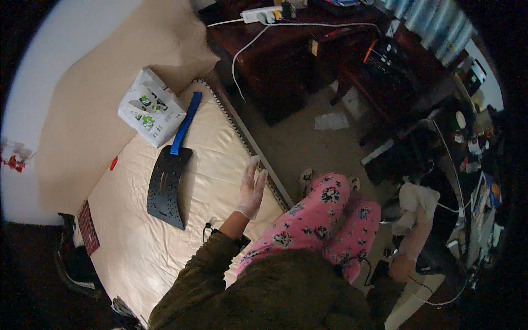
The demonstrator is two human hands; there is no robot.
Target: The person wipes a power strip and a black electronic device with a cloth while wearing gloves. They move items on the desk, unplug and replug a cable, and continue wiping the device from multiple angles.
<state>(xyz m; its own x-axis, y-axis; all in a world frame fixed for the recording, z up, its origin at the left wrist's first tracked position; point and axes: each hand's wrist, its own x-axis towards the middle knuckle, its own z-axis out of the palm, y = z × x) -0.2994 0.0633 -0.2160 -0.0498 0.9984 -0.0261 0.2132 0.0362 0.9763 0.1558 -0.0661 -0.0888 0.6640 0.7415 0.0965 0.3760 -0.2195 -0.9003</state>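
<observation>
My left hand, in a thin clear glove, is raised over the bed's right edge with its fingers apart and nothing in it. My right hand is at the far right, shut on a crumpled white cloth or tissue; its fingers are hard to make out. Left of my left hand, a curved black board with small dots or holes lies on the cream mattress. A blue strap runs from its upper end. Beside the strap stands a white plastic tissue pack with green print.
A dark wooden desk bears a white power strip, whose cable hangs down. Papers lie on the floor. At the right is a cluttered shelf with cables. A small red object lies on the mattress.
</observation>
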